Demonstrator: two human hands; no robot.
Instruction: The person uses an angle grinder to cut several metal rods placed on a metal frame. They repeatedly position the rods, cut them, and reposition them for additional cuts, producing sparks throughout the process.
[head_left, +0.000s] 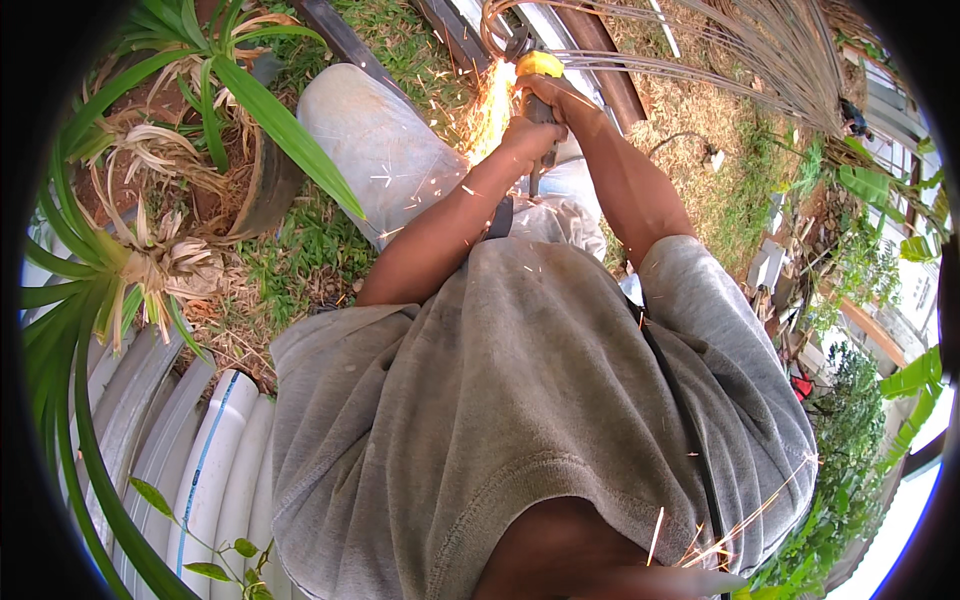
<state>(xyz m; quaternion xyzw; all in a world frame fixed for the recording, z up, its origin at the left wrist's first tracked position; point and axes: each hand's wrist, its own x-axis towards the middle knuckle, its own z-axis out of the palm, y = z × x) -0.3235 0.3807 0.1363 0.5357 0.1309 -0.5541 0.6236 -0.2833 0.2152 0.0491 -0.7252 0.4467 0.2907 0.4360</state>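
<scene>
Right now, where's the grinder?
Head view, top centre: the yellow angle grinder is gripped by both hands, left hand below, right hand nearer its head, spraying sparks beside the metal rods.

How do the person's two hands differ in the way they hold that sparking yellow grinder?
The left hand sits nearer the body, fist closed around the dark handle of the yellow angle grinder; the right hand reaches farther out, gripping just behind the yellow head. The left hand is beside the spray of sparks; the right hand lies a little farther from it. Both are bare and closed on the tool.
</scene>
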